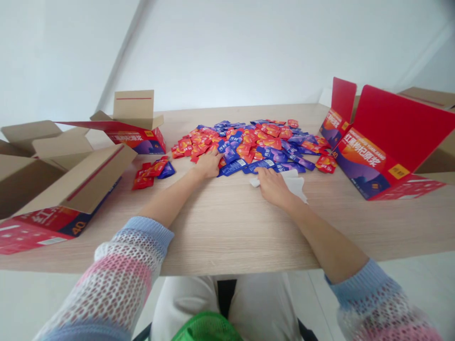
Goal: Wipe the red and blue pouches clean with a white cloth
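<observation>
A heap of red and blue sachets [249,142] lies spread across the back of the table. At its front left edge, my left hand [208,164] rests against the nearest sachets, fingers stretched toward them. I cannot see anything held in it. My right hand [273,184] is closed on a crumpled white tissue [295,183], which lies partly under the palm and sticks out on both sides. Its fingertips are close to the blue sachets [261,165] along the front of the heap. A smaller group of red and blue sachets [151,173] sits apart on the left.
Open cardboard boxes flank the heap: a large one [81,218] at the left front, a smaller one [137,139] behind it, and a red and blue one [373,161] on the right. Another box [332,125] stands behind that. The table's front edge [241,272] is near my lap.
</observation>
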Available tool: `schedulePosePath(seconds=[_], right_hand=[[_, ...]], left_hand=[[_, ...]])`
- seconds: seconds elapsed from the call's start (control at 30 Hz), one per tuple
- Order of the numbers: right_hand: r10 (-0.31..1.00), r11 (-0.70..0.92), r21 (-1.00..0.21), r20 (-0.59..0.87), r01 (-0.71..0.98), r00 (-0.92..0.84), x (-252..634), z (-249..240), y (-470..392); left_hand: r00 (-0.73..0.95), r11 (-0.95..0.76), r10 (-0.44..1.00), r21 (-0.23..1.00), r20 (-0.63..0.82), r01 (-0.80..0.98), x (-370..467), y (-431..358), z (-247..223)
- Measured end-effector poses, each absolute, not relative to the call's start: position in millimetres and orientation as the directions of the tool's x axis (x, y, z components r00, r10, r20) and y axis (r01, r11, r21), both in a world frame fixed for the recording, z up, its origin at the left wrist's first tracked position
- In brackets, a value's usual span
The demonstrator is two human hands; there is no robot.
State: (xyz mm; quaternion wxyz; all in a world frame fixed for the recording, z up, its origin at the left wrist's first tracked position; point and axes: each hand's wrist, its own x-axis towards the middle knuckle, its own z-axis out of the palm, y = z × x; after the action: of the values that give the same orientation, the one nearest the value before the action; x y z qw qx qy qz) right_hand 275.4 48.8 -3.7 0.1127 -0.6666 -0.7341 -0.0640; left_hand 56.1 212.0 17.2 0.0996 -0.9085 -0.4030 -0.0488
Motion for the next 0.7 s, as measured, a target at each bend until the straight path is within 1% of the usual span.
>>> schedulePosePath(seconds=[0.1, 0.2, 0.27, 0.33, 0.37, 0.4, 0.47, 0.53, 0.57, 0.63, 0.7], right_hand=[[0.966, 0.091, -0.057, 0.249, 0.994, -0.074, 275, -4, 48], [0.968, 0.07, -0.109, 0.248, 0.992, -0.041, 276, -4, 47], [0.967, 0.055, -0.164, 0.254, 0.985, -0.011, 277, -6, 48], [0.965, 0.042, -0.218, 0.263, 0.975, 0.017, 278, -9, 50], [0.963, 0.039, -0.246, 0.269, 0.969, 0.03, 279, -11, 51], [0.959, 0.037, -0.275, 0.279, 0.961, 0.044, 279, -13, 53], [0.946, 0.039, -0.338, 0.316, 0.94, 0.074, 281, -18, 58], [0.922, 0.075, -0.41, 0.375, 0.909, 0.093, 283, -21, 63], [0.906, 0.105, -0.449, 0.411, 0.888, 0.101, 284, -22, 65], [0.861, 0.176, -0.518, 0.494, 0.837, 0.124, 285, -21, 67], [0.809, 0.246, -0.566, 0.567, 0.787, 0.156, 286, -17, 68]], left_hand=[[0.714, -0.693, 0.678, -0.173, 0.175, 0.7, 50, 202, 18], [0.731, -0.706, 0.65, -0.192, 0.207, 0.682, 41, 197, 22], [0.7, -0.67, 0.656, -0.21, 0.281, 0.712, 34, 197, 26], [0.671, -0.639, 0.62, -0.235, 0.407, 0.733, 26, 197, 30], [0.674, -0.648, 0.562, -0.252, 0.479, 0.719, 22, 195, 32], [0.69, -0.675, 0.475, -0.276, 0.546, 0.684, 19, 192, 35], [0.723, -0.751, 0.244, -0.346, 0.647, 0.563, 16, 180, 40], [0.723, -0.812, 0.017, -0.412, 0.691, 0.413, 19, 161, 41], [0.712, -0.837, -0.072, -0.43, 0.699, 0.338, 23, 151, 40], [0.693, -0.893, -0.168, -0.406, 0.701, 0.194, 34, 133, 32], [0.684, -0.958, -0.182, -0.286, 0.706, 0.04, 47, 121, 18]])
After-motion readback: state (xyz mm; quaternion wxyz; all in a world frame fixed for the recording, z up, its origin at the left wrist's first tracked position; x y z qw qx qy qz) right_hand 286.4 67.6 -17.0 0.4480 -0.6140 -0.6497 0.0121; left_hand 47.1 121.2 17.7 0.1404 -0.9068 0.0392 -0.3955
